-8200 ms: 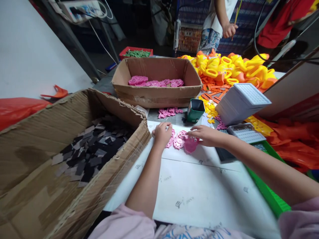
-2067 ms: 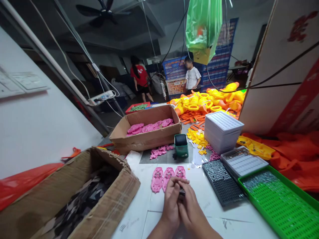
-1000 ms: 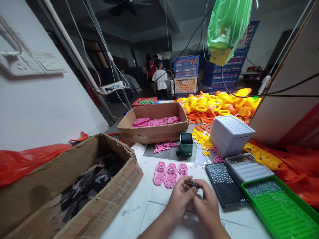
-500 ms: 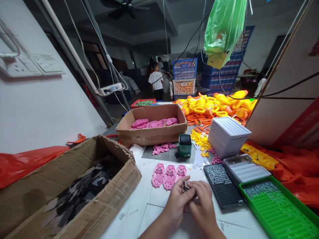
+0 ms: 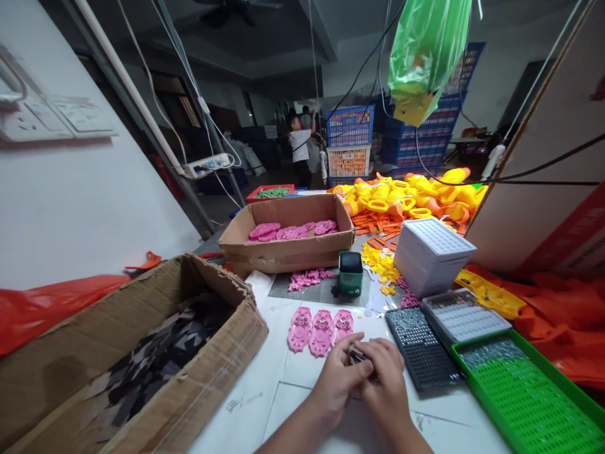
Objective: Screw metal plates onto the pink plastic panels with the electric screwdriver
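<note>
My left hand and my right hand meet over the white tabletop, fingers closed around a small stack of dark flat pieces. Only the edges of the stack show between the fingers, so its exact kind is unclear. Just beyond my left fingertips, three pink plastic shells lie side by side in a row, with small shiny parts in their upper halves. Similar-looking dark flat pieces fill part of the cardboard box on the left.
Right of my hands lie a black perforated tray and a green tray with small metal parts. Behind stand stacked white trays, a green device and a carton of pink shells. Yellow toys are heaped farther back.
My fingers have shifted slightly around the dark pieces, which now sit lower and show less between my hands. In the background, a person has turned and raised an arm.
</note>
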Demonstrator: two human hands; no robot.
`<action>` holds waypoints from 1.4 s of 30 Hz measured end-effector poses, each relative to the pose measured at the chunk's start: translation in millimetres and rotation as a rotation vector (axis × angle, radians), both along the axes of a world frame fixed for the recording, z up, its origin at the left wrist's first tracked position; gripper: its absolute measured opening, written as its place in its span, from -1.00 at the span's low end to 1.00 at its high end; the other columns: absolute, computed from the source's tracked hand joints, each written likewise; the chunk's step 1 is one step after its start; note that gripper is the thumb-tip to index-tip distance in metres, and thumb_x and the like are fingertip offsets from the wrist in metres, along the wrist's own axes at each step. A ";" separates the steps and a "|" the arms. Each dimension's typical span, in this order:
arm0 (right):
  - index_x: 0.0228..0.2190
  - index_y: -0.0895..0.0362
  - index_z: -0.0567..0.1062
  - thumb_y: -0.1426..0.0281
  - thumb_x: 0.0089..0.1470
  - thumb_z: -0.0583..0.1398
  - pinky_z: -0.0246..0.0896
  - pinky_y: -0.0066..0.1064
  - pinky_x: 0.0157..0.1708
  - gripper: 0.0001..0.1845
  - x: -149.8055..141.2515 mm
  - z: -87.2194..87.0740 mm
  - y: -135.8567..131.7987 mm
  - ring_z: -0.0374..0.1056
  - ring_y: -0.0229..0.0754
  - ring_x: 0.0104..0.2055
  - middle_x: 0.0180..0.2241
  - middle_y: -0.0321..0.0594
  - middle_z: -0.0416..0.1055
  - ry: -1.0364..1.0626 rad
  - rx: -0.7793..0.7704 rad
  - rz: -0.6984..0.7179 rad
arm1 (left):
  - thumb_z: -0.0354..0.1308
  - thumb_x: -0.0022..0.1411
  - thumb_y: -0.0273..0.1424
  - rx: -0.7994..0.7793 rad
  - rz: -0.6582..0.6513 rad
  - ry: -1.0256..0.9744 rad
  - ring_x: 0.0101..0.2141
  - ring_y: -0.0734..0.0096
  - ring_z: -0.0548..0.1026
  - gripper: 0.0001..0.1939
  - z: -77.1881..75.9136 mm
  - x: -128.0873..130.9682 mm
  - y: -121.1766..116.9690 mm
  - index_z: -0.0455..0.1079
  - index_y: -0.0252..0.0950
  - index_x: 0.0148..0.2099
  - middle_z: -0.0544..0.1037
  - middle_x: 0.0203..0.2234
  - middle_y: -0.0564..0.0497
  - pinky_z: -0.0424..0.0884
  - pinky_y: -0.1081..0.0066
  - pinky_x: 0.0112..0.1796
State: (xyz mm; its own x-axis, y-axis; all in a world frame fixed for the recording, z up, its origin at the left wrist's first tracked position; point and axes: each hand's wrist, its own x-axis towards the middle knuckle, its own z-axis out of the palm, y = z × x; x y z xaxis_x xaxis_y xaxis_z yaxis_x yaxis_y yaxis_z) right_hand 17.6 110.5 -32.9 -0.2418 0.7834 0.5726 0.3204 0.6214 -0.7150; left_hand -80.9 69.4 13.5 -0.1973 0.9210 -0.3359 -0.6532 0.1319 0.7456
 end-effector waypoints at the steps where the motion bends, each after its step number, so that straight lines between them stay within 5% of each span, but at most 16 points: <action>1: -0.24 0.03 0.53 0.47 -0.12 0.18 0.13 -0.06 -0.08 -0.68 0.1 -0.1 0.0 0.33 0.07 -0.10 -0.26 -0.20 0.54 0.000 -0.003 -0.002 | 0.55 -0.32 -0.32 0.007 0.005 -0.024 -0.23 0.27 0.51 -0.24 0.3 0.2 0.0 0.40 -0.31 -0.01 0.55 -0.22 -0.13 0.36 0.43 -0.25; 8: -0.20 0.02 0.53 0.53 -0.15 0.14 0.13 -0.06 -0.07 -0.59 -2.3 -1.7 -0.4 0.32 0.06 -0.09 -0.21 -0.21 0.54 -0.020 0.012 0.019 | 0.52 -0.21 -0.35 0.096 -0.036 -0.057 -0.19 0.28 0.51 -0.44 2.6 2.2 0.5 0.44 -0.34 -0.12 0.55 -0.21 -0.13 0.35 0.44 -0.19; 15: -0.18 0.05 0.50 0.56 -0.17 0.11 0.12 -0.05 -0.03 -0.55 -2.9 -1.9 -0.6 0.29 0.06 -0.04 -0.19 -0.18 0.51 -0.032 0.009 0.035 | 0.52 -0.25 -0.39 -0.005 0.008 -0.015 -0.24 0.32 0.51 -0.30 5.1 -1.4 0.6 0.37 -0.30 -0.01 0.55 -0.25 -0.09 0.36 0.44 -0.23; 27: -0.12 0.05 0.42 0.59 -0.11 0.13 0.19 -0.15 -0.08 -0.54 -4.9 7.5 -0.2 0.28 -0.04 -0.09 -0.15 -0.23 0.49 0.007 0.065 0.087 | 0.48 -0.17 -0.35 0.113 -0.204 -0.011 -0.30 0.34 0.50 -0.51 11.2 -14.8 5.1 0.51 -0.41 -0.16 0.56 -0.33 -0.13 0.34 0.49 -0.29; 35: -0.06 0.06 0.40 0.56 -0.05 0.13 0.20 -0.13 -0.07 -0.54 -5.9 8.0 -2.0 0.26 0.00 -0.05 -0.14 -0.17 0.47 -0.051 0.169 0.031 | 0.51 -0.20 -0.34 0.041 -0.115 -0.046 -0.32 0.38 0.51 -0.51 8.0 -20.0 5.9 0.50 -0.37 -0.17 0.57 -0.34 -0.09 0.37 0.48 -0.25; 42: -0.07 0.09 0.39 0.57 -0.05 0.13 0.19 -0.02 -0.04 -0.56 -5.4 13.4 -1.9 0.25 0.05 -0.04 -0.12 -0.09 0.45 -0.058 0.127 0.093 | 0.45 -0.10 -0.32 0.081 -0.233 0.003 -0.34 0.47 0.50 -0.57 9.1 -29.6 7.1 0.49 -0.35 -0.16 0.56 -0.34 -0.05 0.39 0.55 -0.29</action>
State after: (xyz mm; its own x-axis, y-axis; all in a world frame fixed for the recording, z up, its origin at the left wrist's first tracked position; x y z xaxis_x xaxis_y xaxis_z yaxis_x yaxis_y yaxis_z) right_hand 12.2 108.6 -19.5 -0.3459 0.6780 0.6486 0.2955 0.7348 -0.6105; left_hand -110.5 76.5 22.7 0.0224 0.9658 -0.2585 -0.6100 0.2181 0.7618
